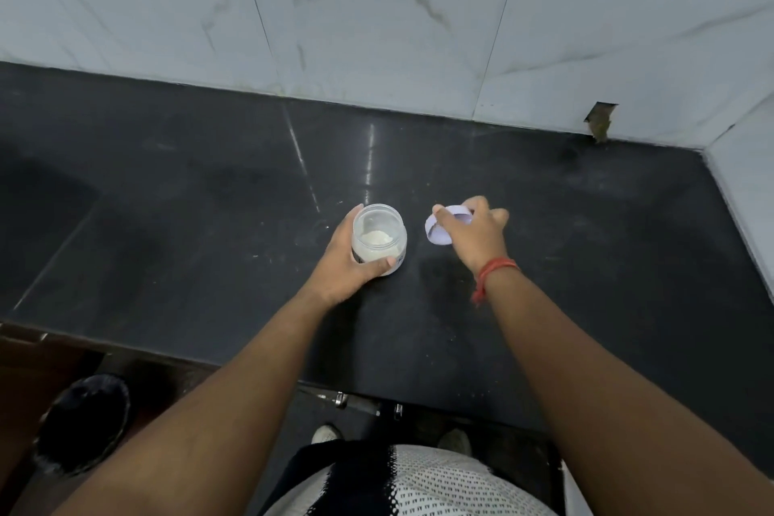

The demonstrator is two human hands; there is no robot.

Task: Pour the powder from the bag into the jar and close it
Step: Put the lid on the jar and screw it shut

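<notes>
A clear plastic jar (379, 237) stands upright and uncovered on the black counter (209, 189), with white powder in its bottom. My left hand (349, 264) wraps around the jar's left and near side. A pale lilac lid (439, 228) is just right of the jar, tilted, with my right hand (473, 235) gripping it from above. A red thread band circles my right wrist. No bag is in view.
A white marble-tiled wall (377, 21) runs along the back of the counter and turns at the right corner, with a chipped hole (599, 121) near its base. A dark round bin (83, 423) sits on the floor at the lower left.
</notes>
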